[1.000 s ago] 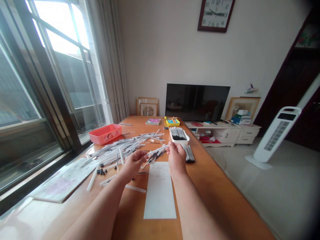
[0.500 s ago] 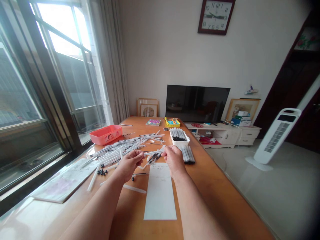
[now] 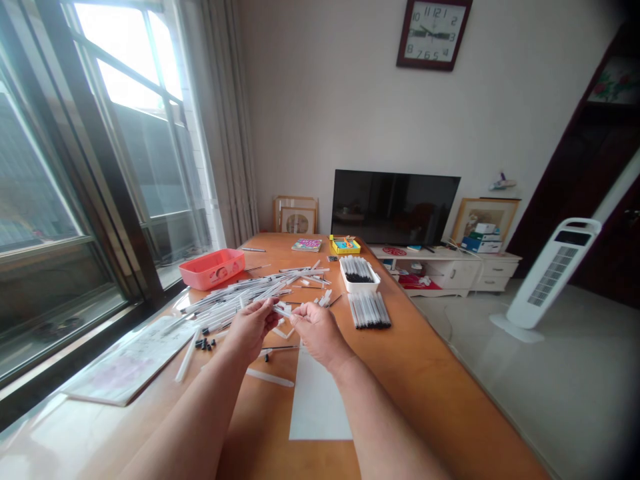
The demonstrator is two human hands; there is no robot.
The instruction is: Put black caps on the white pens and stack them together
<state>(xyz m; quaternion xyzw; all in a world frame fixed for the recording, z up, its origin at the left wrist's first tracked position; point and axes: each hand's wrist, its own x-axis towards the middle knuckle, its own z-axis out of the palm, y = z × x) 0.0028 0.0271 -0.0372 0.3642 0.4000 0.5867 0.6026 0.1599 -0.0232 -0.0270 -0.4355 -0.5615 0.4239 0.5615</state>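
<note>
Just above the table, my left hand (image 3: 255, 328) and my right hand (image 3: 319, 331) are close together, both pinching a translucent white pen (image 3: 283, 311). My fingers cover much of it. Behind my left hand lies a loose heap of pen barrels and refills (image 3: 245, 293). Several black caps (image 3: 204, 344) are scattered to the left. Under my right hand and forearm is a sheet of white paper (image 3: 317, 400), partly hidden. A row of black-ended pens (image 3: 369, 311) lies to the right of my right hand.
Beyond the row stands a white box of pens (image 3: 361, 287). A pink bin (image 3: 213, 269) is at the left, and a notebook (image 3: 130, 363) lies near the window side. Farther back are a yellow box (image 3: 345, 246) and a booklet (image 3: 307, 245).
My right hand has moved left and slightly nearer, closing in on my left hand along the pen. The row of pens is now less covered.
</note>
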